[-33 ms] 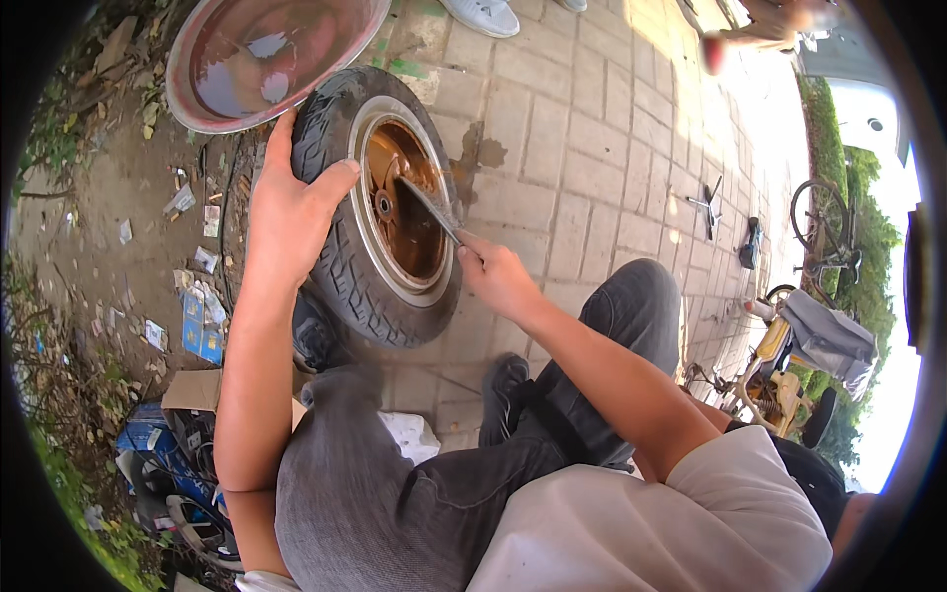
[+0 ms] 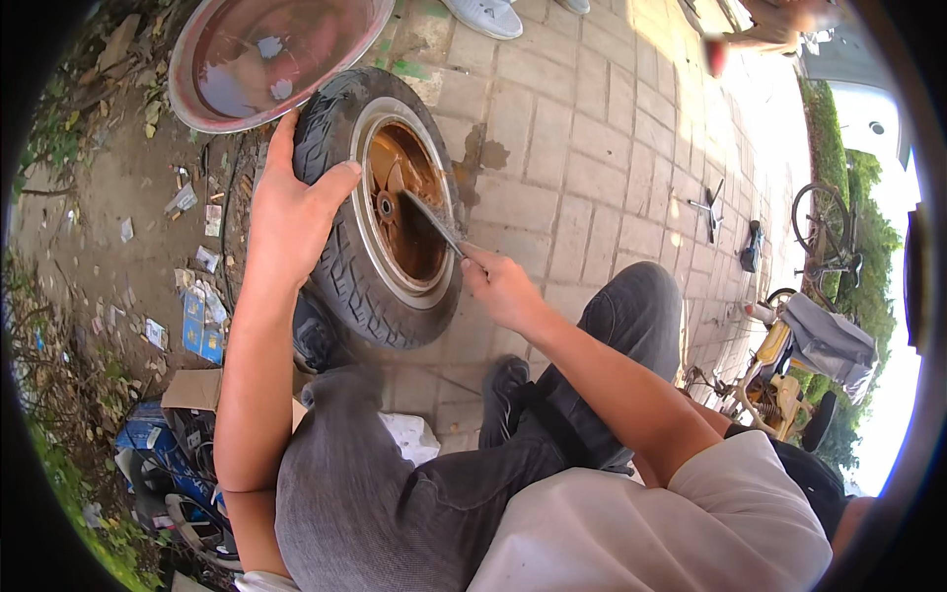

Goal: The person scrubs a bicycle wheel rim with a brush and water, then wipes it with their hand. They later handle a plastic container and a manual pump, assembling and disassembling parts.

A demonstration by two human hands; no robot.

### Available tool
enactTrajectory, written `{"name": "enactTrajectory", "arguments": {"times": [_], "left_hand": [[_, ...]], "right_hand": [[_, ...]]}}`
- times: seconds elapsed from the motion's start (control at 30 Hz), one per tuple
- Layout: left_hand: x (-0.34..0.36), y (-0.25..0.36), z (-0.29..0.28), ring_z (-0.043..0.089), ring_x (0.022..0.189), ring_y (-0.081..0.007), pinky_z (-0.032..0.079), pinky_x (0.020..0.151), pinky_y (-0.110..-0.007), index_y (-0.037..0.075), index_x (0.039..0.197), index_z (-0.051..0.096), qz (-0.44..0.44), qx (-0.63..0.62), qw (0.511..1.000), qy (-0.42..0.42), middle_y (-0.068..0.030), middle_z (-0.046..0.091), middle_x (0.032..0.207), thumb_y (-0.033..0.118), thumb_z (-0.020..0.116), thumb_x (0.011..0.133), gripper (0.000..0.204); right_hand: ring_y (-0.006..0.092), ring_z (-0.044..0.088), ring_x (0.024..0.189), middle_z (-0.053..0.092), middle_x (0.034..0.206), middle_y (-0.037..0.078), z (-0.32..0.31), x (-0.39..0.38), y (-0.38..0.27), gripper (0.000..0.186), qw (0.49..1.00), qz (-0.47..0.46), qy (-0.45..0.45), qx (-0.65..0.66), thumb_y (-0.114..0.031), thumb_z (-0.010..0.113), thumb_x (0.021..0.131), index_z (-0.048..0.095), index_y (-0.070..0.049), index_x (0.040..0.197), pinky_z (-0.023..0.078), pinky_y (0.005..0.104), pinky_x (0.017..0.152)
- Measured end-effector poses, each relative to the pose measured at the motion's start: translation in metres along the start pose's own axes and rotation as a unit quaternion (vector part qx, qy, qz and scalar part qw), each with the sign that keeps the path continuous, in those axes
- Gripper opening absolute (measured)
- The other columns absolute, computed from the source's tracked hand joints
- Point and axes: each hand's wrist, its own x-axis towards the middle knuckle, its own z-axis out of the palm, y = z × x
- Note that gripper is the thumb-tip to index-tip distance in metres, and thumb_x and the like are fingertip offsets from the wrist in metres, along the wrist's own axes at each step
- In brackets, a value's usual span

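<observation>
A wheel with a black treaded tyre (image 2: 345,286) stands tilted between my feet, its silver rim round a bronze-coloured centre (image 2: 404,237) with a hub. My left hand (image 2: 296,202) is closed on the tyre's left side, thumb toward the rim, fingertips at the top edge. My right hand (image 2: 493,276) grips a long flat metal tool (image 2: 434,222), which crosses the wheel face from the rim's right side to near the hub. A wide shallow reddish basin (image 2: 242,109) holding some liquid sits just beyond the tyre, at the upper left.
Litter (image 2: 202,311) and an open cardboard box (image 2: 187,388) lie at left. Someone's grey shoes (image 2: 483,15) are at the top. On the paving at right are a four-armed metal tool (image 2: 710,209), a bicycle (image 2: 827,237) and a yellow two-wheeler (image 2: 779,360). Another person (image 2: 764,20) is at upper right.
My right hand and the metal tool have shifted very slightly down and to the right. My left hand and the wheel look the same.
</observation>
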Motion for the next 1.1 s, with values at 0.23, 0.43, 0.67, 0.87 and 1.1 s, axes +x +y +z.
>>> {"name": "enactTrajectory", "arguments": {"times": [0.23,0.43,0.67,0.87,1.1], "left_hand": [[0.002,0.003,0.002,0.052,0.116,-0.0228,0.037,0.100,-0.030,-0.008,0.140,0.031,0.010,-0.002,1.000,-0.002,-0.0196,0.052,0.129,0.016,0.067,0.075,0.078],[0.003,0.003,0.005,0.051,0.117,-0.0228,0.037,0.101,-0.030,-0.008,0.139,0.032,0.006,0.016,1.000,-0.002,-0.0196,0.051,0.130,0.016,0.067,0.075,0.077],[0.006,0.006,0.004,0.049,0.120,-0.0229,0.035,0.102,-0.030,-0.007,0.140,0.032,-0.006,0.026,1.000,-0.005,-0.0196,0.050,0.132,0.016,0.067,0.074,0.077],[0.008,0.008,0.003,0.050,0.115,-0.0191,0.036,0.100,-0.029,-0.004,0.140,0.032,0.011,0.022,0.999,-0.022,-0.0132,0.050,0.130,0.010,0.061,0.080,0.069],[0.012,0.015,0.005,0.050,0.114,-0.0189,0.036,0.100,-0.029,-0.004,0.140,0.033,-0.008,-0.023,0.999,-0.028,-0.0124,0.050,0.129,0.012,0.062,0.081,0.068]], "right_hand": [[0.0415,0.062,0.079,0.063,0.083,0.026,-0.006,0.009,-0.014,0.035,0.998,0.055,-0.023,0.000,-0.022,0.044,0.094,0.055,-0.005,0.123,0.048,0.0454,0.073],[0.0414,0.062,0.084,0.064,0.090,0.026,-0.007,0.016,-0.015,0.034,0.999,0.051,-0.009,-0.011,-0.020,0.045,0.094,0.056,-0.007,0.123,0.049,0.0441,0.076],[0.0409,0.063,0.085,0.064,0.091,0.026,-0.006,0.017,-0.015,0.034,0.999,0.051,-0.010,-0.011,-0.020,0.045,0.094,0.056,-0.008,0.124,0.049,0.0440,0.078],[0.0423,0.061,0.083,0.063,0.090,0.027,-0.004,0.017,-0.002,0.034,0.999,0.036,-0.012,0.024,-0.020,0.045,0.094,0.056,-0.008,0.124,0.048,0.0459,0.076],[0.0427,0.061,0.084,0.062,0.090,0.027,0.002,0.005,0.018,0.034,0.998,-0.048,0.032,-0.001,-0.020,0.046,0.094,0.056,-0.007,0.123,0.048,0.0462,0.077]]}}
